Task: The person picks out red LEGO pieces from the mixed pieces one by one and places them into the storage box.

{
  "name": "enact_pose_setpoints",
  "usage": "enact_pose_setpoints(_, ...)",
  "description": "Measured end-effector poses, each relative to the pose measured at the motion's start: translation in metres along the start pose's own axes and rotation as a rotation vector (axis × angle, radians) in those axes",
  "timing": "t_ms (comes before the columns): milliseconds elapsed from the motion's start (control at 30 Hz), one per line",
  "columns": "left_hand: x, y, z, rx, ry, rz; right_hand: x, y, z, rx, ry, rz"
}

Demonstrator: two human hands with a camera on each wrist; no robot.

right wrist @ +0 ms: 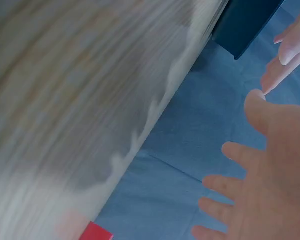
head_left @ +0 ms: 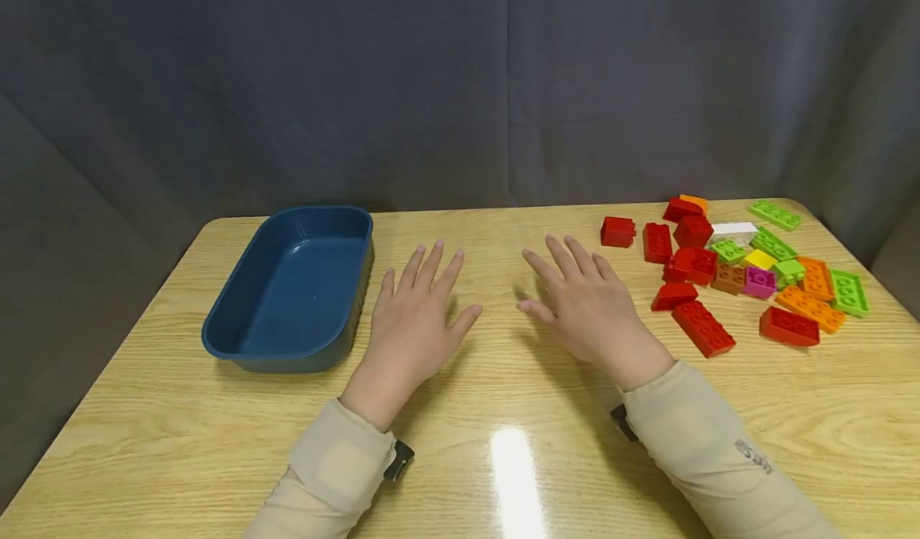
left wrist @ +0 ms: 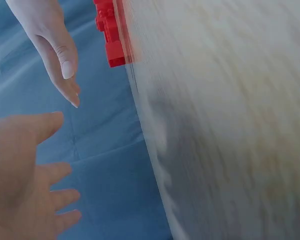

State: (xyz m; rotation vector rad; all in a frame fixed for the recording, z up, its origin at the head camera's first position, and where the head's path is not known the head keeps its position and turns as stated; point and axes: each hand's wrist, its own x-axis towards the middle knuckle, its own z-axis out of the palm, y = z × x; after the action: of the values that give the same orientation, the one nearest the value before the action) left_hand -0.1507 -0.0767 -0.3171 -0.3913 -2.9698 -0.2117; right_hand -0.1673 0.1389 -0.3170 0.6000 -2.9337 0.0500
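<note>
My left hand point(head_left: 413, 323) hovers over the wooden table with its fingers spread and holds nothing. Just to its left stands a blue plastic bin point(head_left: 287, 283), with only its bare floor showing inside. My right hand point(head_left: 591, 307), palm down and fingers spread, is likewise above the table and holds nothing. A red toy brick point(head_left: 617, 232) lies beyond its fingertips, and a long red brick point(head_left: 703, 329) is to the right of its wrist. Both wrist views show the two hands apart from each other, raised off the tabletop.
A loose spread of toy bricks covers the table's right side, among them an orange brick point(head_left: 810, 309), a white brick point(head_left: 733, 232), a purple brick point(head_left: 759, 282) and a green brick point(head_left: 850, 292). A dark curtain point(head_left: 431, 84) hangs behind the table point(head_left: 460, 475).
</note>
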Motion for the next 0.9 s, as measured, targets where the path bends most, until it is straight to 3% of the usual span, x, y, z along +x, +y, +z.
enact_pose_setpoints(533,-0.001,-0.011,-0.01,-0.009,-0.009,-0.032,-0.007,-0.014,-0.005,-0.003,-0.036,-0.024)
enact_pose_setpoints(900,-0.001,-0.056,-0.034,-0.107,0.014,-0.144,-0.015,-0.026,-0.009,0.055,-0.107,-0.06)
